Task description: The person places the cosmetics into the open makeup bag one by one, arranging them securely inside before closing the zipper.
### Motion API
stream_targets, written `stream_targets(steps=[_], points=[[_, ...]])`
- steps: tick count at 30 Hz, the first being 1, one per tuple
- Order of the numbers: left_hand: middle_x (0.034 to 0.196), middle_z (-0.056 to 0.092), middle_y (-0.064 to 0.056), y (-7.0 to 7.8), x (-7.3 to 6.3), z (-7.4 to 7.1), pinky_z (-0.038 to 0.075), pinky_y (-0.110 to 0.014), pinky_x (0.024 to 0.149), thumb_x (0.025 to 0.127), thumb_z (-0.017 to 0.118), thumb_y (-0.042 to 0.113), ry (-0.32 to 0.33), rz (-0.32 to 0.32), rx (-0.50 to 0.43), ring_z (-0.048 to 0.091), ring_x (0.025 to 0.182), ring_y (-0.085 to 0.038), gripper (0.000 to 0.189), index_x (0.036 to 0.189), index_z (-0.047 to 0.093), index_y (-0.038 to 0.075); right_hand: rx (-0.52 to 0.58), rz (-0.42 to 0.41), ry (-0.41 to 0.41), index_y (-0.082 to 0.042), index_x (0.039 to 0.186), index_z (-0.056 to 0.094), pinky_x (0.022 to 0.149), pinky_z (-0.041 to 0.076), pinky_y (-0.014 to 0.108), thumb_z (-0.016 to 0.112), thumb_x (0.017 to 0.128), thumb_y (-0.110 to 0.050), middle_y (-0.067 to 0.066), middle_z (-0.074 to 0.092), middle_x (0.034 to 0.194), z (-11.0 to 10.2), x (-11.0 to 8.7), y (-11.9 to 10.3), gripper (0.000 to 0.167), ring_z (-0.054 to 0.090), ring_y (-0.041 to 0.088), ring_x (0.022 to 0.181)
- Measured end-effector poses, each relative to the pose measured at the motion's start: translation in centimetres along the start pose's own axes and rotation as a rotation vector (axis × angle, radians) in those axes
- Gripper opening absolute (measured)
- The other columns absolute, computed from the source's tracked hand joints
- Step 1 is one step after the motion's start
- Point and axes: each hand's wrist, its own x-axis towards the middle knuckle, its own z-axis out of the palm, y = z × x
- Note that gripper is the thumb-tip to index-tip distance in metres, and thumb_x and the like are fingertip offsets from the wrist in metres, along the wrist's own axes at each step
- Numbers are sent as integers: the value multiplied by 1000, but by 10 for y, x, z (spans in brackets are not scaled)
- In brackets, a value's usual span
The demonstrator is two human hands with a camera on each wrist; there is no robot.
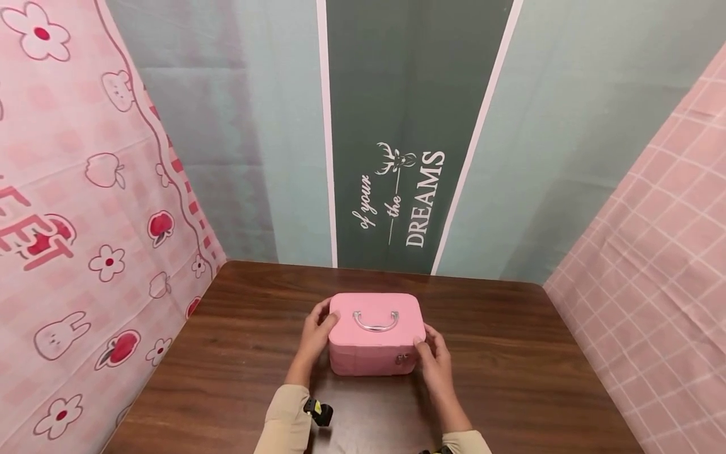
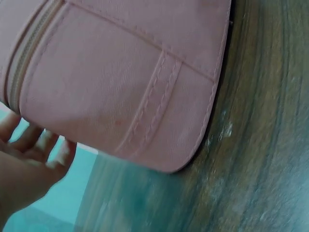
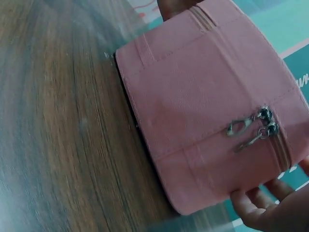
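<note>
A pink cosmetic case [image 1: 371,348] with a zipped lid stands upright on the wooden table. Its silver carrying handle [image 1: 377,328] is on top. My left hand [image 1: 313,337] grips the case's left side, thumb at the lid's edge. On the other side, my right hand [image 1: 438,369] holds the front right corner, its thumb near the top edge. Two metal zipper pulls [image 3: 268,122] hang together close to the right hand in the right wrist view. The zipper [image 2: 30,53] looks closed where it shows in the left wrist view. The case's back is hidden.
The brown wooden table [image 1: 244,366] extends around the case on all sides. Behind it hangs a green and grey-blue curtain [image 1: 295,189] with white lettering. Pink patterned cloths hang at the left [image 1: 130,284] and right [image 1: 652,265].
</note>
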Motion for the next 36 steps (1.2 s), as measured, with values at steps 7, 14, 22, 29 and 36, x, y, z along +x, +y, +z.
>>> stream_targets(steps=[7,14,22,29,36], points=[[113,52,-24,9,-22,10,41,-39,88,82,57,1,104,-4,-12,50,103,-36,40,119,48,-11,11,-45,-93,-5,133,46,87,45,42,46,97,-17,16,48,126,-13,26,10,38,53,22,102],[106,50,-26,18,-43,19,33,-56,91,75,60,-1,200,41,12,46,100,-41,41,112,46,-13,30,-40,-156,-6,132,48,90,40,51,46,98,-26,17,47,132,-16,52,14,40,56,28,107],[102,48,-22,27,-61,35,41,-42,78,72,64,-1,307,21,48,50,91,-40,40,108,46,-10,57,-31,-130,-1,127,52,89,40,53,49,96,-33,20,51,125,-14,71,14,44,57,28,102],[103,48,-15,-2,-58,38,41,-42,76,72,68,5,353,27,77,51,89,-30,44,109,48,-3,58,-1,-144,-2,128,52,90,40,52,50,96,-35,20,51,126,-15,71,17,46,57,31,105],[102,53,-11,-23,-38,19,46,-29,73,73,68,13,217,105,188,53,87,-20,44,111,52,-3,-61,-31,-154,2,137,38,94,37,49,51,96,-27,24,42,135,-10,52,2,52,44,36,119]])
